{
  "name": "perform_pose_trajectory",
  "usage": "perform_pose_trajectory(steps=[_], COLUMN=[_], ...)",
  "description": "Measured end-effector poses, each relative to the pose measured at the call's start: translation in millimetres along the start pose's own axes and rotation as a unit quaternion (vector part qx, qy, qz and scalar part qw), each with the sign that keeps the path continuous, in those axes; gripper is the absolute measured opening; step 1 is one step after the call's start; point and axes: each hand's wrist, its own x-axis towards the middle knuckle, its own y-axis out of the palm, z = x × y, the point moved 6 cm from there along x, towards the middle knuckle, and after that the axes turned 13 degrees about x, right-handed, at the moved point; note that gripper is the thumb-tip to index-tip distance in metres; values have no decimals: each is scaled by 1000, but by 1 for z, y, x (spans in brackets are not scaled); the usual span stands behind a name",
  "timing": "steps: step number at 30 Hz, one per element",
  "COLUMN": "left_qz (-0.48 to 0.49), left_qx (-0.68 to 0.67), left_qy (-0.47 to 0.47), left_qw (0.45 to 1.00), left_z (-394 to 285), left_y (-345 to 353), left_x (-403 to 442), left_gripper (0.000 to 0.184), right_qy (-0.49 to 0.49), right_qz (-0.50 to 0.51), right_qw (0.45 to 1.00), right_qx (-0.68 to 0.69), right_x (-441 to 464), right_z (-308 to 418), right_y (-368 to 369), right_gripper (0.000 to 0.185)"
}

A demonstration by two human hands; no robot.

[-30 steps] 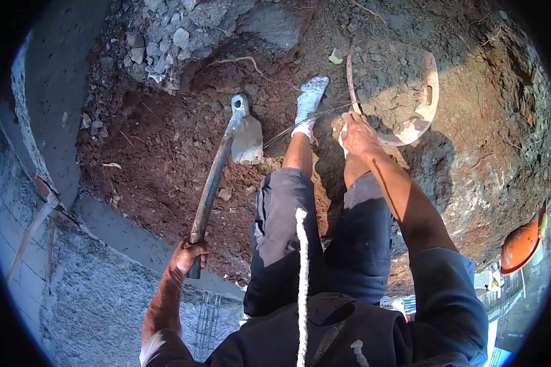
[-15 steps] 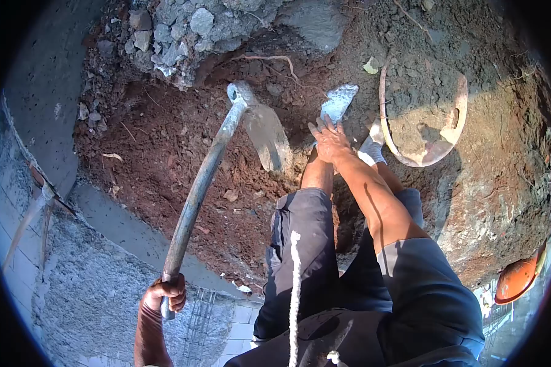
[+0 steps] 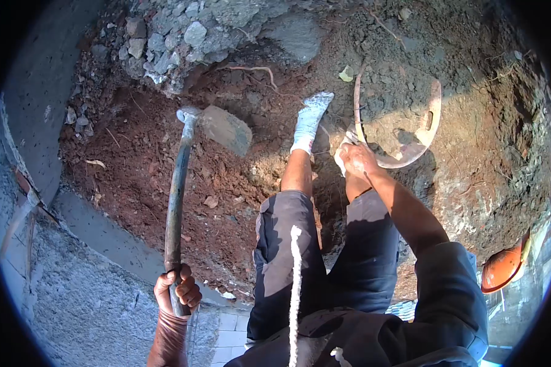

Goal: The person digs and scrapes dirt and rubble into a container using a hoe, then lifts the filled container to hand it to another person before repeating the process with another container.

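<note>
My left hand is tightly clasping the hoe at seven o'clock; my right hand, grip indeterminable, is touching the right sock at two.

brown soil with stones, root, curved band

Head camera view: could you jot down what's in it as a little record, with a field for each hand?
Left hand: wrapped around the hoe, near the end opposite the blade
Right hand: at the white right sock
Left sock: white, between hoe and right sock
Curved band: slotted, close to right hand; contact unclear
Ground: reddish soil, grey rubble
Far right: orange object, perhaps a helmet
</note>
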Motion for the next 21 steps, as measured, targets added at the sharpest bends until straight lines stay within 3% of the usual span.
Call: perform_pose_trajectory(steps=[1,2,3,4,5,6,7,8,9,10,11,13,14,15,16,17,18,21], left_qz=[-2,-5,-23,-41,-56,-62,-133,-199,-269,-321,-309,-299,-296,-309,-314,-316,-319,-371], left_qx=[43,83,123,165,248,265,352,435,524,540,587,696,754,735,726,716,705,804], left_qy=[6,13,13,19,25,28,56,90,62,54,40,5,-14,-86,-79,-71,-65,21], left_qw=[999,996,992,985,967,962,925,873,806,776,747,653,587,597,607,618,631,465], left_z=[1,2,3,0,-3,-6,-11,-19,-17,-10,-2,6,3,3,6,13,20,8], left_y=[-5,-13,-22,-30,-36,-46,-52,-50,-45,-51,-58,-79,-89,-104,-95,-86,-79,-91], left_x=[1,-1,0,3,9,20,35,49,60,68,77,86,92,98,103,111,119,143], left_gripper=[24,23,23,23,22,26,28,30,29,25,23,22,26,24,25,26,27,40], right_qy=[87,109,-63,-16,62,101,137,173,199,217,223,203,243,281,319,345,355,374], right_qz=[-20,-52,-27,0,-94,-127,-162,-130,-71,-32,-14,55,-33,-122,-209,-236,-247,-270], right_qw=[996,991,947,941,973,972,967,958,938,916,911,943,953,947,925,904,893,867], right_qx=[17,-56,-315,-338,-201,-170,-138,-186,-273,-336,-346,-259,-177,-93,-7,88,125,188], right_x=[-13,-27,-38,-41,-47,-49,-52,-59,-67,-72,-74,-73,-79,-85,-97,-104,-113,-126], right_z=[-31,-51,-114,-168,-224,-258,-291,-274,-229,-203,-195,-217,-220,-216,-216,-226,-230,-256], right_y=[-37,-69,-55,-61,-69,-64,-60,-73,-90,-96,-95,-78,-84,-90,-96,-99,-104,-112], right_gripper=[29,25,20,15,15,16,17,18,19,20,21,28,34,43,52,68,67,59])
